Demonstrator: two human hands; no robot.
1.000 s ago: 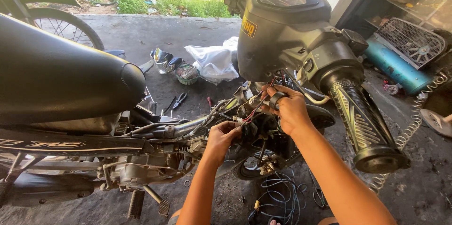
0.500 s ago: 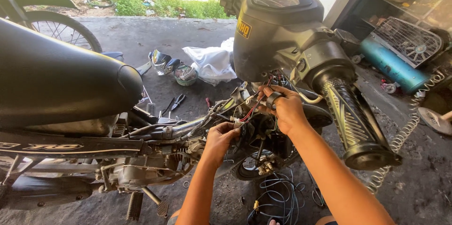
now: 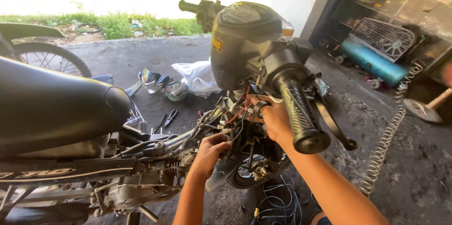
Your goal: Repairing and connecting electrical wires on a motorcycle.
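Head view: stripped motorcycle (image 3: 70,159) on the concrete floor (image 3: 414,159), black seat (image 3: 52,107) at left, handlebar cowl (image 3: 245,41) and right grip (image 3: 299,116) up close. Compared with half a second ago the frame has shifted and both hands sit slightly lower in the wiring harness (image 3: 233,114) under the steering head. Left hand (image 3: 212,152) curled shut, fingertips pinching a connector there. Right hand (image 3: 275,119) closed around a bundle of wires just behind the grip. Work remains inside the loom. Pliers (image 3: 170,117) lie near the floor's middle, white bag (image 3: 197,76) beyond.
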